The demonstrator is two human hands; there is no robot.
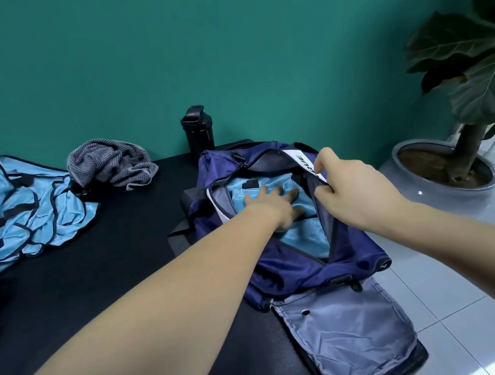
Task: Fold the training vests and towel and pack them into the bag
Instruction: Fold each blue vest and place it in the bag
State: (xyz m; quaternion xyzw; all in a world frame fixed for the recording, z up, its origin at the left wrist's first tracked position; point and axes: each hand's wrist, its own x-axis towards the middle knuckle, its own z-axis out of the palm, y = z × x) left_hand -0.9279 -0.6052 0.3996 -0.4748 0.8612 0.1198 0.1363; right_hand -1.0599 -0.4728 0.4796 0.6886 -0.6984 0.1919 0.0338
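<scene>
Currently left hand (276, 207), fingers spread, is pressing folded vest (304, 233) into bag (296, 274); right hand (354, 190) is pinching rim at 3 o'clock. Slipping pinch risks closing the opening and rumpling the fold.

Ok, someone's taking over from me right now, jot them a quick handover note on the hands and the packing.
Left hand flat, pressing a blue vest down inside the bag.
Right hand pinches the bag's rim, holding it open.
Done: at least one vest packed.
Left: the heap of vests and the crumpled towel lie unfolded on the table, left of the bag.
</scene>
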